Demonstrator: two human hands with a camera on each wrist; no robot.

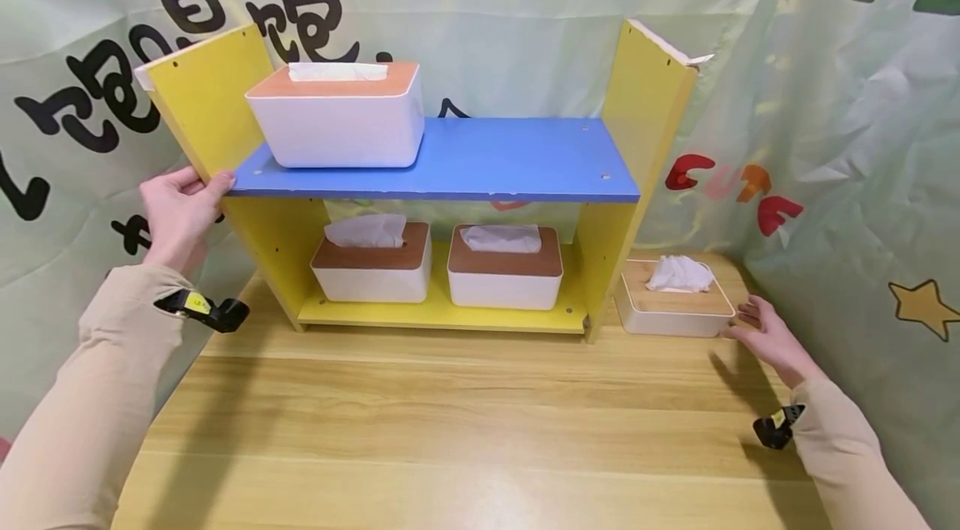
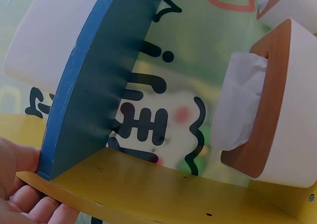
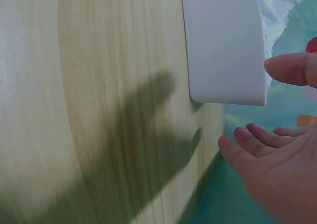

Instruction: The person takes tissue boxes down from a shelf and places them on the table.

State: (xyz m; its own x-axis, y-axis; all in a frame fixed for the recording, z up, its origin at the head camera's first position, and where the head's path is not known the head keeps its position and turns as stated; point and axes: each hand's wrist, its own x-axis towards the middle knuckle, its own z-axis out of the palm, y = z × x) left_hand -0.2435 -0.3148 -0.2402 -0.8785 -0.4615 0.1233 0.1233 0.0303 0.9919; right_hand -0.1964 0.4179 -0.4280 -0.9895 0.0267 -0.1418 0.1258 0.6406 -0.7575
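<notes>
One tissue box (image 1: 675,322) on bench (image 1: 480,405), at 10 o'clock from your right hand (image 1: 776,342), nearer one: fingers extended, holding nothing, contact unclear. Box's long axis 9-to-3. Your left hand (image 1: 180,209) grips shelf (image 1: 517,155) at 9 o'clock side.
</notes>
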